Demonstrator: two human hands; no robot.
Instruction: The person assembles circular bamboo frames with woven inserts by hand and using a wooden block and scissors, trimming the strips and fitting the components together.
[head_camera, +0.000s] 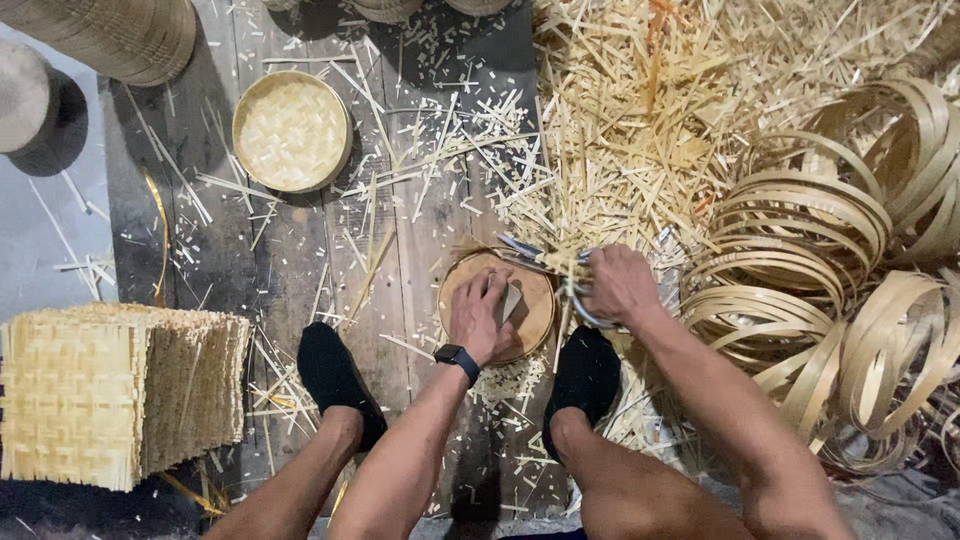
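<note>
- Where the two black-socked feet frame a gap on the dark plank floor (420, 230), a round woven bamboo tray with a bent-strip rim (530, 300) lies flat, just ahead of the person's knees.
- The left hand (480, 315), a black watch (457, 357) at its wrist, presses down on the tray's near-left part, fingers together and curled over its surface.
- The right hand (618, 285) sits at the tray's right edge, its fingers clamped round the handles of a pair of metal shears (545, 262); the blades lie across the tray's far rim, pointing left.
- The left black sock (335, 380) stands well left of the tray, the right black sock (585, 375) just beside its near-right edge.
- Right of the tray, a heap of loose bent bamboo hoops (810, 290) covers the floor, touching one another.
- Beyond the tray and to its right lies a thick litter of pale cut bamboo slivers (640, 130), thinning out across the planks to the left.
- Far left of and beyond the tray rests a finished round woven bamboo tray (291, 131), upright on its base.
- Well to the near left of the tray stands a stack of square woven bamboo mats (110, 395), set on edge.
- In the far left corner, a pile of nested round bamboo trays (120, 35) is partly cut off by the frame.
</note>
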